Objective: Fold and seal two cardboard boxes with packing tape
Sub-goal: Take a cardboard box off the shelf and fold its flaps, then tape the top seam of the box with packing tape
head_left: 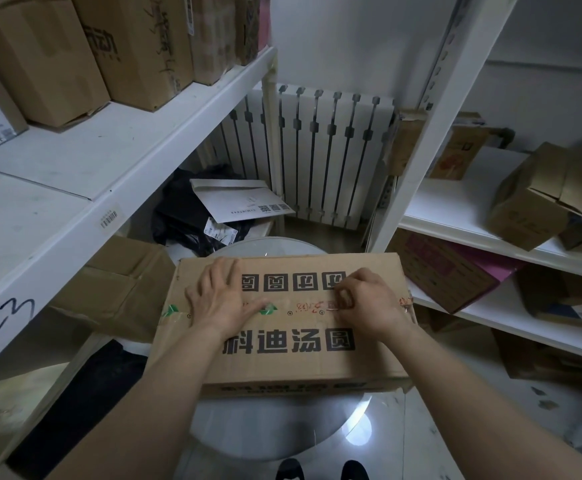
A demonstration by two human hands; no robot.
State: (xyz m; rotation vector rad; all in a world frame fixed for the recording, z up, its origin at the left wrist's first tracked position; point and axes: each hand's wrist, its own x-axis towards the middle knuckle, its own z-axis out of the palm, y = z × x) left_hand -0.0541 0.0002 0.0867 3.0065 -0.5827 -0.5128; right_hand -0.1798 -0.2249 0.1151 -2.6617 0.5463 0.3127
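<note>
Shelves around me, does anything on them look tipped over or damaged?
Yes. On the right shelf, a small box lies tilted with its end flaps hanging open, unlike the upright boxes on the left shelf.

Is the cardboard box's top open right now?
No: the top of the cardboard box lies flat and closed, with the left hand resting flat on it.

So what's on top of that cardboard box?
Two hands. The left hand lies flat on the cardboard box; the right hand pinches the tape along the seam. They cover parts of that seam, and the closed flaps hide the inside.
</note>
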